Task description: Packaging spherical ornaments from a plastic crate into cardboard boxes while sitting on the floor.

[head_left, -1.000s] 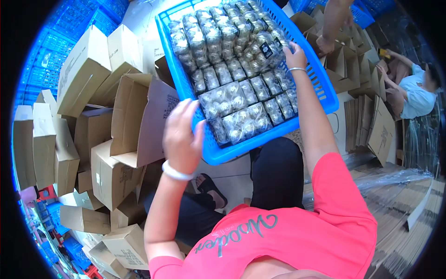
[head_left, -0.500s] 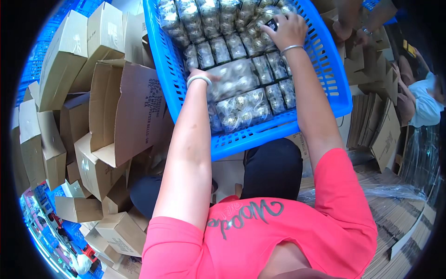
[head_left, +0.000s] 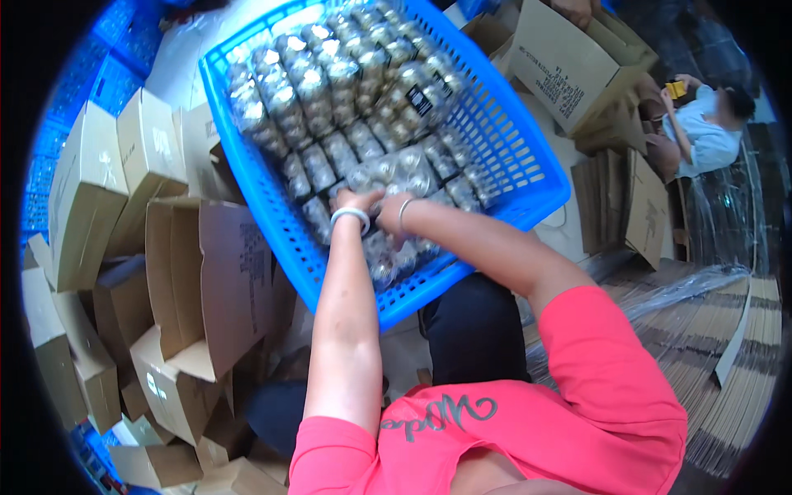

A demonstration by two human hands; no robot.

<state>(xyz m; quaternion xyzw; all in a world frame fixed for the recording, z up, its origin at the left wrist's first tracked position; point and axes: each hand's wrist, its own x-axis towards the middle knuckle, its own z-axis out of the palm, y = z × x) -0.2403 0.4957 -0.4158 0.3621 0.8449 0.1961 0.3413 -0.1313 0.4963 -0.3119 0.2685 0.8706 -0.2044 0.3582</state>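
Note:
A blue plastic basket (head_left: 528,136) in front of me holds many clear plastic packs of shiny gold balls, standing in tight rows. One clear pack of gold balls (head_left: 412,167) lies flat on top of the near rows. My left hand (head_left: 358,200) is at the near left end of this pack, its fingers bent around the edge. Right beside it, my right hand (head_left: 393,216) has curled fingers against the same pack, the tips pointing down. The hands partly cover the pack's near edge. Farther right, a pack with a black label (head_left: 419,101) leans on the rows.
Open cardboard boxes (head_left: 177,280) are piled at my left. At the upper right stands another carton (head_left: 565,70), with someone's hand (head_left: 575,10) over it. A seated person (head_left: 709,132) holds a yellow object. Stacked flat cardboard (head_left: 734,330) lies at the right.
My right hand has left the black-labelled pack at the far right and come back beside my left hand. The basket sits lower and further left in view. The carton at upper right has come into view.

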